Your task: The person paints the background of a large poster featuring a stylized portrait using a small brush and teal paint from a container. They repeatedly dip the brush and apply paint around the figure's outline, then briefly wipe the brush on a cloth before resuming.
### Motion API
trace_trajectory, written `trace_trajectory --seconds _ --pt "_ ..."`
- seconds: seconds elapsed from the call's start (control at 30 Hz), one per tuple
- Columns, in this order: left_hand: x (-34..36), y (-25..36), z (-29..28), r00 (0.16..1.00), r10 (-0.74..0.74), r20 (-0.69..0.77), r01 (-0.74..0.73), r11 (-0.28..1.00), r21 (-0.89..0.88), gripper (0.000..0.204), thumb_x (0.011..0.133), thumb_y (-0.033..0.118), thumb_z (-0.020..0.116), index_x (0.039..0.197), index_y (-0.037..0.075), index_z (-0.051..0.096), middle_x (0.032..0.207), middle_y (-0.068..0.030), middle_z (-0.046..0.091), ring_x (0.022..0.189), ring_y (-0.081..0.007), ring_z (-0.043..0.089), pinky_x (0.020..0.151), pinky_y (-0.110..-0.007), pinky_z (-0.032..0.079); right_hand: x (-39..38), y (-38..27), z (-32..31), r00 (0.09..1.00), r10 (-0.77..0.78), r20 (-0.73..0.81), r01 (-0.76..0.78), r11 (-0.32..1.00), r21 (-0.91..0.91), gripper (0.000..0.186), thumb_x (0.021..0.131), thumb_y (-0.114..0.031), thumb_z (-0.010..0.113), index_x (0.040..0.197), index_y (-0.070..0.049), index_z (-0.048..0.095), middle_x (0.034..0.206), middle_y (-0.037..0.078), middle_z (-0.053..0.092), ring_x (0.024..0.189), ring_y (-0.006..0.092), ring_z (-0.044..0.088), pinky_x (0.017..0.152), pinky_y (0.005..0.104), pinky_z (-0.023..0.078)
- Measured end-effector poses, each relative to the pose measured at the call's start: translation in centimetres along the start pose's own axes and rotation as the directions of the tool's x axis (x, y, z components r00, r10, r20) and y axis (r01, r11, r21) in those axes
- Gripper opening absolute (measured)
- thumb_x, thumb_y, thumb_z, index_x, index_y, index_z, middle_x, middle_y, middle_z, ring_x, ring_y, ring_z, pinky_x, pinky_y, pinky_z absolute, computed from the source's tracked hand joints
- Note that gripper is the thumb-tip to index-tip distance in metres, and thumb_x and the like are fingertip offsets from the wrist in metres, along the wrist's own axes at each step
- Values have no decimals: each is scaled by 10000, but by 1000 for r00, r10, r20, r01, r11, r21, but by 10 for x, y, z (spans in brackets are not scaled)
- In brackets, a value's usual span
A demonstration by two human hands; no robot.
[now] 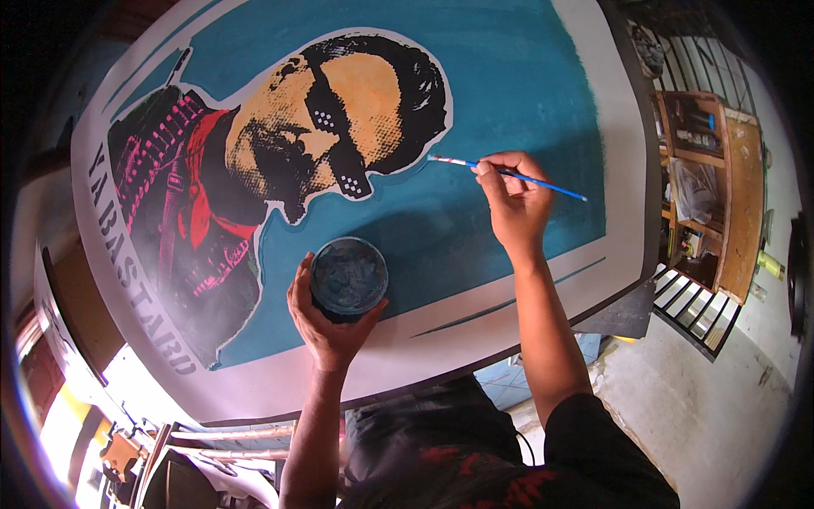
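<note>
A large white poster sheet (161,34) carries a teal background and a painted portrait (365,93) with a white outline, pixelated sunglasses and a red scarf; stencilled lettering runs down its left margin. My right hand (517,195) pinches a thin blue paintbrush (560,188) over the teal area, its tip beside the white outline right of the portrait. Whether the bristles touch the surface I cannot tell. My left hand (331,327) is closed round a round container (348,280) with blue-grey paint inside, held over the lower middle of the sheet.
A wooden shelf unit (729,212) with assorted items stands at the right, beside dark metal bars (691,310) and pale floor (704,399). A white board (59,314) leans at the left. Several pale poles (229,434) and other clutter lie below the sheet's lower left edge.
</note>
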State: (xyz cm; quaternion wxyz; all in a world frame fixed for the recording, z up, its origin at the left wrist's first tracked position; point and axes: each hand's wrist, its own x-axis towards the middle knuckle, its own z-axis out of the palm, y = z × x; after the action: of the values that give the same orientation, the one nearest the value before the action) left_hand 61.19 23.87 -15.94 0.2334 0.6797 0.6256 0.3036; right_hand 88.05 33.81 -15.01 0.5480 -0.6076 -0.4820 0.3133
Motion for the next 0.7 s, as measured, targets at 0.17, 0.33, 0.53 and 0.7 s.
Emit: trace_trajectory --seconds 0.17,0.33,0.53,0.7 --pt "5 -1 4 1000 -24 8 24 1000 20 1106 547 332 940 1407 79 293 1411 -191 442 1272 -354 464 1052 -471 365 0 3 2 990 -64 127 70 996 -49 57 822 -13 701 840 -5 648 778 89 692 719 139 679 665 255 526" --pt "6 -1 5 1000 3 -17 -3 1000 6 1114 543 336 942 1409 82 289 1410 -191 443 1270 -353 465 1049 -471 368 -5 -1 11 958 -155 243 182 979 -93 56 832 34 678 873 16 644 828 82 679 742 109 641 678 229 514" --pt "5 0 5 1000 -4 -7 4 1000 16 1110 548 334 941 1407 81 284 1408 -195 443 1272 -356 463 1049 -472 368 -1 2 6 953 -176 249 218 964 -152 51 834 26 678 876 3 659 815 77 687 727 108 645 665 229 510" --pt "7 1 5 1000 0 -11 1 1000 26 1109 549 334 941 1406 82 284 1408 -195 441 1274 -358 460 1049 -476 368 6 8 -8 972 -155 176 192 957 -215 38 857 -1 682 882 13 656 825 66 685 757 106 645 681 229 511"
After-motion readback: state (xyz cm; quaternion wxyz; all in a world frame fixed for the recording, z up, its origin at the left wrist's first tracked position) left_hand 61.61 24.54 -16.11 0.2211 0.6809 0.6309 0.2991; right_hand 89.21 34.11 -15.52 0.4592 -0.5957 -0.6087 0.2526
